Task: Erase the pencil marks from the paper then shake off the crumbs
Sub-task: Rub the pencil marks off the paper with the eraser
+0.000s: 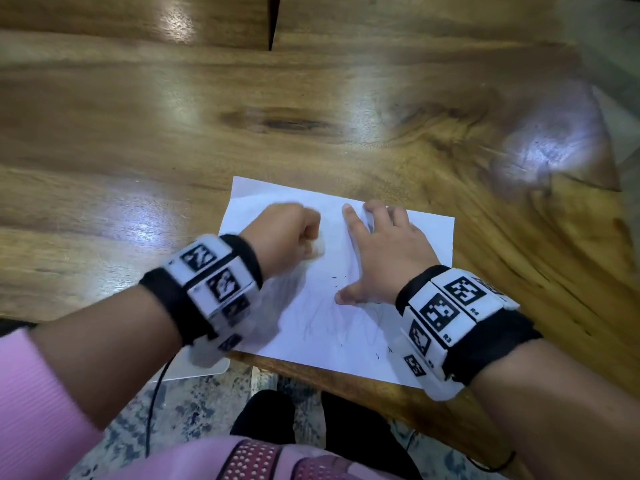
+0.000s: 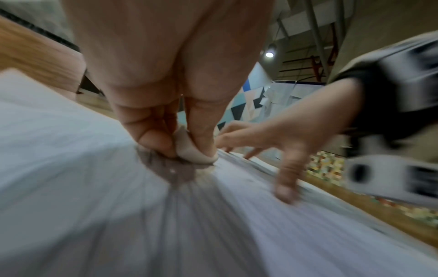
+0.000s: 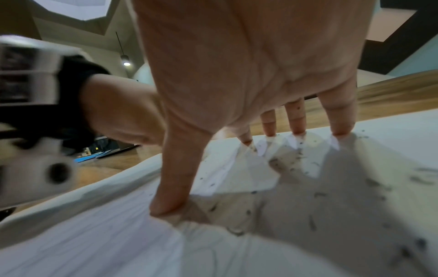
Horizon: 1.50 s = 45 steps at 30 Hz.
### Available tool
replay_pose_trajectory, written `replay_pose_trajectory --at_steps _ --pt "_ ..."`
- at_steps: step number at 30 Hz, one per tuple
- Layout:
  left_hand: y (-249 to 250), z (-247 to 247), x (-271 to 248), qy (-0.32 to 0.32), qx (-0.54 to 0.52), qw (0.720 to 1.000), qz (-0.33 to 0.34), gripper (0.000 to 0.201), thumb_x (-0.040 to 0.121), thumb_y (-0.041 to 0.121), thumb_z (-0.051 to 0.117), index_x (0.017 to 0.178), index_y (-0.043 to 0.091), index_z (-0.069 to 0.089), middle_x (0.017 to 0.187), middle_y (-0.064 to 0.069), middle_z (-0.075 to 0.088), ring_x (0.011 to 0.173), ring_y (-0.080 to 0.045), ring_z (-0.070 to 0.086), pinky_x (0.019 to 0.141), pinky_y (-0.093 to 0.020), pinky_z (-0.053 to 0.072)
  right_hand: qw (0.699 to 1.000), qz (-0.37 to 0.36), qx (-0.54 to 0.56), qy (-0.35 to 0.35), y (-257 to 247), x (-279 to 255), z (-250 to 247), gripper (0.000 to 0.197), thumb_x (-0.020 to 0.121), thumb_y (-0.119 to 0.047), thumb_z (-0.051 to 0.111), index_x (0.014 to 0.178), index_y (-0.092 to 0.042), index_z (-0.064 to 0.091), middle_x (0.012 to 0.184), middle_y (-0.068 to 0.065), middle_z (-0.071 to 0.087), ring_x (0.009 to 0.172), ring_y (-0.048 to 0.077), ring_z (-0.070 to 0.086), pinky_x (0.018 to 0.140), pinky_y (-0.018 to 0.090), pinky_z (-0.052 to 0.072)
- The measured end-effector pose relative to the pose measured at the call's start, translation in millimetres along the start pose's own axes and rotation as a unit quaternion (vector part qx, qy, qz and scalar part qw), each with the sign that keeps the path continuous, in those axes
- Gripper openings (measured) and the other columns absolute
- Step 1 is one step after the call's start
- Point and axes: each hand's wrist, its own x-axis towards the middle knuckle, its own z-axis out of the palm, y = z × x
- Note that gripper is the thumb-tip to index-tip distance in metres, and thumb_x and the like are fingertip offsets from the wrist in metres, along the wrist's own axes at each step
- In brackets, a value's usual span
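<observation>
A white sheet of paper (image 1: 346,327) lies at the near edge of the wooden table (image 1: 242,126), with faint pencil scribbles on its near half. My left hand (image 1: 294,233) pinches a white eraser (image 2: 192,150) between thumb and fingers and presses it on the paper (image 2: 71,168); the hand looks blurred. My right hand (image 1: 381,247) lies spread on the sheet with fingertips (image 3: 341,131) and thumb pressing it down. Dark eraser crumbs (image 3: 310,223) dot the paper (image 3: 94,234) around the right hand.
The table's near edge (image 1: 363,382) runs just below the paper, with patterned floor (image 1: 194,420) beneath. A white flat item (image 1: 204,368) and a black cable (image 1: 154,403) sit under my left wrist. A seam splits the tabletop at the far side (image 1: 272,32).
</observation>
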Motion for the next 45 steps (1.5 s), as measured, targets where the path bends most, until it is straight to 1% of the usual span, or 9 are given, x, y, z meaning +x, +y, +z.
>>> replay_pose_trajectory --at_steps 2,4,8,13,16,26,31,38,45 --pt "-4.0 6.9 -20.7 -0.032 -0.005 0.999 0.008 0.041 0.077 0.015 0.066 0.051 0.026 0.035 0.061 0.01 0.042 0.066 -0.017 0.045 0.051 -0.015 0.029 1.0 0.0 -0.001 0.002 0.5 0.0 0.2 0.125 0.062 -0.069 0.069 0.15 -0.025 -0.009 0.152 0.003 0.003 0.139 0.028 0.008 0.112 0.044 0.025" --pt "-3.8 6.4 -20.1 -0.038 -0.018 0.999 0.001 0.034 0.077 0.017 0.067 0.056 0.024 0.041 0.067 0.005 0.048 0.069 -0.017 0.048 0.055 -0.021 0.032 1.0 0.0 0.0 0.002 0.3 -0.6 0.3 0.125 0.063 -0.069 0.069 0.149 -0.025 -0.009 0.152 0.003 0.002 0.139 0.028 0.007 0.113 0.044 0.025" --pt "6.6 -11.6 16.2 0.018 -0.02 0.999 -0.025 0.02 0.079 0.022 0.068 0.071 0.018 0.05 0.078 -0.002 0.054 0.074 -0.018 0.049 0.066 -0.023 0.03 1.0 -0.001 0.0 0.005 0.3 -0.5 0.5 0.124 0.063 -0.069 0.068 0.149 -0.026 -0.009 0.152 0.002 0.002 0.139 0.028 0.007 0.113 0.044 0.025" --pt "-2.5 -2.0 1.7 0.015 -0.065 0.997 -0.033 0.021 0.076 0.022 0.07 0.066 0.016 0.053 0.073 -0.004 0.058 0.065 -0.017 0.049 0.058 -0.025 0.034 1.0 0.0 0.012 0.011 2.9 -3.2 4.1 0.122 0.064 -0.068 0.068 0.149 -0.026 -0.009 0.153 0.001 0.0 0.14 0.027 0.006 0.113 0.043 0.023" --pt "-4.9 0.5 -5.1 0.028 -0.101 0.994 -0.044 0.016 0.074 0.024 0.072 0.067 0.016 0.061 0.062 0.006 0.056 0.057 -0.006 0.048 0.053 -0.019 0.037 1.0 0.002 0.024 0.015 10.0 -10.7 8.2 0.121 0.064 -0.069 0.067 0.15 -0.026 -0.007 0.152 0.001 0.002 0.137 0.026 0.01 0.113 0.04 0.023" --pt "-5.0 2.5 5.6 0.023 -0.185 0.98 -0.074 0.008 0.071 0.017 0.075 0.074 0.015 0.068 0.063 0.008 0.059 0.06 -0.01 0.052 0.06 -0.024 0.043 0.999 0.028 0.041 -0.005 38.3 -37.5 13.4 0.121 0.065 -0.068 0.067 0.149 -0.027 -0.009 0.151 -0.001 0.001 0.136 0.022 0.01 0.112 0.033 0.021" --pt "0.0 8.6 3.8 0.043 -0.139 0.988 -0.055 0.009 0.072 0.017 0.074 0.076 0.015 0.067 0.061 0.013 0.052 0.057 -0.001 0.046 0.054 -0.016 0.034 0.997 -0.007 0.078 0.018 33.7 -30.3 5.3 0.111 0.064 -0.063 0.072 0.148 -0.029 0.008 0.149 -0.005 0.008 0.137 0.018 0.011 0.11 0.031 0.02" --pt "17.6 1.9 17.0 0.051 -0.115 0.991 -0.05 0.011 0.071 0.016 0.074 0.08 0.012 0.067 0.059 0.013 0.051 0.056 -0.004 0.047 0.048 -0.004 0.033 0.998 -0.024 0.039 0.031 26.9 -14.9 4.6 0.116 0.062 -0.066 0.07 0.149 -0.032 0.002 0.15 -0.009 0.012 0.134 0.019 0.015 0.107 0.035 0.022" --pt "37.2 0.4 38.6 0.066 -0.043 0.997 -0.013 0.013 0.079 0.013 0.066 0.088 0.004 0.066 0.076 -0.001 0.054 0.075 -0.016 0.048 0.06 -0.015 0.027 0.998 -0.023 0.045 0.043 27.9 -14.7 7.8 0.118 0.063 -0.066 0.071 0.15 -0.027 0.002 0.148 -0.01 0.01 0.133 0.018 0.014 0.105 0.035 0.023"
